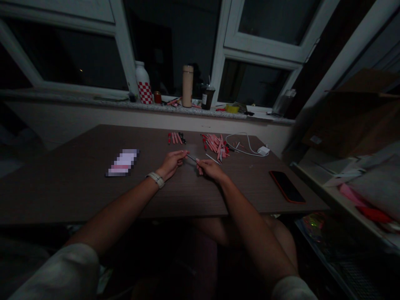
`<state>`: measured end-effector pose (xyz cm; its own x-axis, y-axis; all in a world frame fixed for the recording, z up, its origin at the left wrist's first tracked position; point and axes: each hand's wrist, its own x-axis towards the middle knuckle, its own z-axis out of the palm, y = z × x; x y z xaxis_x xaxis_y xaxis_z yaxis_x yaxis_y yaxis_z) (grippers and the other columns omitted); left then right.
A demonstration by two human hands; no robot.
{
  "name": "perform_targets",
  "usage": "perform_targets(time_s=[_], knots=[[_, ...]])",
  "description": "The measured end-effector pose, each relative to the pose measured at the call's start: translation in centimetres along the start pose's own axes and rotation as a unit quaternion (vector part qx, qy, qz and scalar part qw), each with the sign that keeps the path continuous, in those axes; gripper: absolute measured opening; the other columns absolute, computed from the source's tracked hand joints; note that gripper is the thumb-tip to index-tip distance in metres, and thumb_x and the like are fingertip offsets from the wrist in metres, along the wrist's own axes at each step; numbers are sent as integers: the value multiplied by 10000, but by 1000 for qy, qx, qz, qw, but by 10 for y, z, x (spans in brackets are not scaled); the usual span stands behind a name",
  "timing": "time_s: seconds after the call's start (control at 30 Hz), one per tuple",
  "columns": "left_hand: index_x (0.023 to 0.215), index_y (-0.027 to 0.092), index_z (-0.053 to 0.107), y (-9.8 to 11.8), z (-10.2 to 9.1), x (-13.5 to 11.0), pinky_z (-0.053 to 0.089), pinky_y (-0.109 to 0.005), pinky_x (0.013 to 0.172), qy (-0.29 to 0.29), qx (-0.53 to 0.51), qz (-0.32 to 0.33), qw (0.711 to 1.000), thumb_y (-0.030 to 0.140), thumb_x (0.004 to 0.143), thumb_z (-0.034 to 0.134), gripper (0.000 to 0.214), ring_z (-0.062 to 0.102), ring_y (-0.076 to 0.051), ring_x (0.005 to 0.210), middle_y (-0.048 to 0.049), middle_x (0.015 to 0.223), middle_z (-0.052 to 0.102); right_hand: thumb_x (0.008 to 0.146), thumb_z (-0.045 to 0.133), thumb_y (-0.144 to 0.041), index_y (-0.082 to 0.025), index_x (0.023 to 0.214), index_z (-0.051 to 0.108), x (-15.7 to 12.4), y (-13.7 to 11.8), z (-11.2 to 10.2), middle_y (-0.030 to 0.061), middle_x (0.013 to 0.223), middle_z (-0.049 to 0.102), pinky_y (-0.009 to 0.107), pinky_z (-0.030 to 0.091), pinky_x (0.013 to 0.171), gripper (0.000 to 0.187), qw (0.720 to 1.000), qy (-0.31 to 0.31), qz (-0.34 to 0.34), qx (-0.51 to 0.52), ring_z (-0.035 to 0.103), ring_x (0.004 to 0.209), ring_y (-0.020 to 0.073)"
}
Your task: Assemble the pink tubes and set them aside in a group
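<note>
Between my hands, just above the table, runs a thin dark stick that looks like a pen refill (191,158). My left hand (173,162), with a pale watch on its wrist, pinches the far-left end. The near-right end is pinched by my right hand (210,168). Beyond my right hand lies a loose pile of pink and red pen parts (215,143), with thin white sticks (213,158) at its near side. A small row of pink, red and black pens (176,138) rests beyond my left hand. Dim light hides finer detail.
A phone (123,162) with a lit, pixelated screen lies at left; a dark phone (286,186) in an orange case lies at right. A white charger (263,150) and its cable sit behind. Bottles, including a beige flask (187,86), line the windowsill. A cardboard box (353,108) stands right.
</note>
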<state>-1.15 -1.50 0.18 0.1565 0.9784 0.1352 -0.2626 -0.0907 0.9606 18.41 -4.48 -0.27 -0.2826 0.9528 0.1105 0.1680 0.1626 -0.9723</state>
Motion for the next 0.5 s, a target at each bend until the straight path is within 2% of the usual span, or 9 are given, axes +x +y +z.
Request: perform_targets(time_s=[0.1,0.23,0.37,0.5], knots=[[901,144,785,0,1,-1,234,-212,482,-4,3,5,1000,463,626,866,429,385,-64,538,-25,718,612,783,636,-703,-192,656,665,-2,-3,0,-33,460,553,218,296,434,527,999,44,13,8,427,406,84],[942,147,792,-2,3,-1,228,-222,492,14,72,25,997,518,652,832,472,379,-79,529,-14,692,614,712,761,-596,-186,736,678,0,-2,-5,-17,572,650,196,306,423,419,991,114,27,70,456,439,77],[866,158,803,-1,3,-2,353,-252,600,24,182,107,977,507,709,792,382,512,-147,651,-29,717,665,705,793,-511,-189,791,642,5,-2,-13,4,649,710,184,313,405,366,971,148,57,180,477,435,74],[782,185,788,1,4,-4,391,-280,695,-35,288,196,937,430,767,759,247,551,-179,736,-50,783,654,750,770,-460,-193,833,620,7,-5,-18,4,656,708,178,315,396,318,954,182,68,231,496,435,75]])
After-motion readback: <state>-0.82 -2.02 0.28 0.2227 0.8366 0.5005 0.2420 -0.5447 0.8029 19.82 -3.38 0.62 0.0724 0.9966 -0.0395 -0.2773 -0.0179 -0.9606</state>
